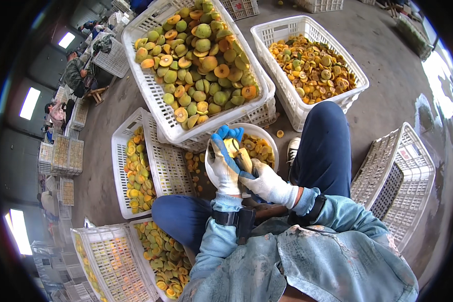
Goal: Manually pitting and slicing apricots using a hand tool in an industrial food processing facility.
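Nearest to the view, a pale blue jacket (332, 261) is worn, with black straps fastened round both wrists. Dark blue trousers (323, 146) are spread to either side of the hands, which are covered by white work gloves with blue-coated fingers. A yellow fruit piece (230, 146) is gripped in the raised left hand (220, 161), directly above a round white basin (275, 151). By the right hand (268, 180), a wooden-handled tool (244, 161) is clasped, its dark loop held at the fruit; whether the flesh is pierced cannot be told. Orange pieces (259, 150) are gathered inside the basin, and one loose piece (280, 134) is left on the grey floor near a dark shoe with white trim (293, 149). To the left, cut green-and-orange fruit halves are held in two white lattice crates (163, 157) (118, 261); to the right, another lattice crate (411, 168) is placed. Just beyond the basin, a large white crate (147, 87) is heaped with fruit halves, and beside it a further crate (358, 92) is filled with smaller orange pieces. At the far left, people (74, 70) are seen among stacked crates (68, 155), beside a wall lit by bright windows (30, 103).
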Motion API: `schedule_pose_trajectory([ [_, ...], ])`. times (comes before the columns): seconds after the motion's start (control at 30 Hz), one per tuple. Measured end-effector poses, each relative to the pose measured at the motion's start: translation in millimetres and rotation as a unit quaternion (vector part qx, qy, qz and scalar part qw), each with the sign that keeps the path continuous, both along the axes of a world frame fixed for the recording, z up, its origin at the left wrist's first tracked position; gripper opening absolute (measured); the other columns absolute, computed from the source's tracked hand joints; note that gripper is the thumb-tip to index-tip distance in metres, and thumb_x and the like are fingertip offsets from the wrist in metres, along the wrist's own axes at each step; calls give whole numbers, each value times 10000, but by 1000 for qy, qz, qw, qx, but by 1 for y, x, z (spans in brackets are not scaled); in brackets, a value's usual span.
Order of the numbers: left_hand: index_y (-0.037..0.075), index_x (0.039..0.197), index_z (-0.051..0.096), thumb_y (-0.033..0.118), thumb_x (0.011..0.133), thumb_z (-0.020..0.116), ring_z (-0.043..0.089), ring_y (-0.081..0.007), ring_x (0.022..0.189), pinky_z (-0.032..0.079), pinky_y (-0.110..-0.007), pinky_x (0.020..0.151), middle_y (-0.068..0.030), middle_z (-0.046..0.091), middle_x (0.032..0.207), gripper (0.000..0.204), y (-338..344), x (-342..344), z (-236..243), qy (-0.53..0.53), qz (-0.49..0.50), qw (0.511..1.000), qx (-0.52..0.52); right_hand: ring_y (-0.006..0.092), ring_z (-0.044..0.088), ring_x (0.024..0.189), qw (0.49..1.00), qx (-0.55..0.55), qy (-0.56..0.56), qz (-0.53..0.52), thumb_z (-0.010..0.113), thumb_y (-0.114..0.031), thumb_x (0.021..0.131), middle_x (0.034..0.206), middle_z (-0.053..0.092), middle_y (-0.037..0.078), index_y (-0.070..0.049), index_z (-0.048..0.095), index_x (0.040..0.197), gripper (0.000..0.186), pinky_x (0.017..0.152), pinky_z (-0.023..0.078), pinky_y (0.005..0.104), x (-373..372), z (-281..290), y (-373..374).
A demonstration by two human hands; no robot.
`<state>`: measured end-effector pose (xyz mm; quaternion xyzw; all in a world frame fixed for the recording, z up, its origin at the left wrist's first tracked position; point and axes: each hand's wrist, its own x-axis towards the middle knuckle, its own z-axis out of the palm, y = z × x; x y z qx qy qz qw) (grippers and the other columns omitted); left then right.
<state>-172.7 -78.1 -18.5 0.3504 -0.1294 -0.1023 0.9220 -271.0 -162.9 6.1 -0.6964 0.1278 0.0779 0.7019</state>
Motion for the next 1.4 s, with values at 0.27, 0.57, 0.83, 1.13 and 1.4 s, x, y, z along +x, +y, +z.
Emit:
schedule_pose_trajectory([
  [0.27, -23, 1132, 520, 323, 913, 490, 571, -222, 966, 447, -341, 882, -127, 593, 1056, 411, -3, -10, 2, -54, 103, 970, 215, 114, 556, 553, 994, 40, 77, 64, 603, -241, 781, 696, 592, 95, 45, 528, 960, 345, 477, 447, 257, 3, 16, -18],
  [0.57, -11, 1181, 476, 378, 927, 439, 543, -242, 1026, 400, -376, 946, -145, 558, 1112, 466, -2, -9, -5, -120, 98, 951, 266, 66, 475, 405, 959, 214, 104, 157, 602, -231, 826, 604, 529, -8, -42, 541, 879, 206, 350, 369, 189, 11, 20, -35],
  [0.83, -16, 1002, 553, 502, 886, 427, 611, -274, 833, 484, -447, 849, -124, 608, 888, 545, 10, 1, -6, 70, -56, 988, 129, 138, 555, 496, 979, 49, 40, 194, 629, -292, 779, 637, 588, 88, 66, 545, 962, 411, 451, 450, 288, 12, 3, -27],
  [1.13, -32, 878, 553, 440, 910, 431, 632, -277, 679, 542, -393, 672, -152, 614, 766, 488, 43, 17, 4, -15, -199, 923, 329, 151, 581, 620, 943, 201, 85, 251, 632, -192, 806, 666, 569, 35, 8, 515, 1032, 324, 529, 462, 268, -4, 4, -32],
  [1.4, -10, 808, 543, 467, 921, 378, 594, -268, 737, 496, -464, 787, -114, 574, 693, 517, 1, -14, 10, 69, 3, 991, 112, 98, 570, 724, 983, -8, -16, 185, 587, -141, 838, 803, 600, 28, -53, 509, 1108, 295, 575, 472, 226, -4, -15, -17],
])
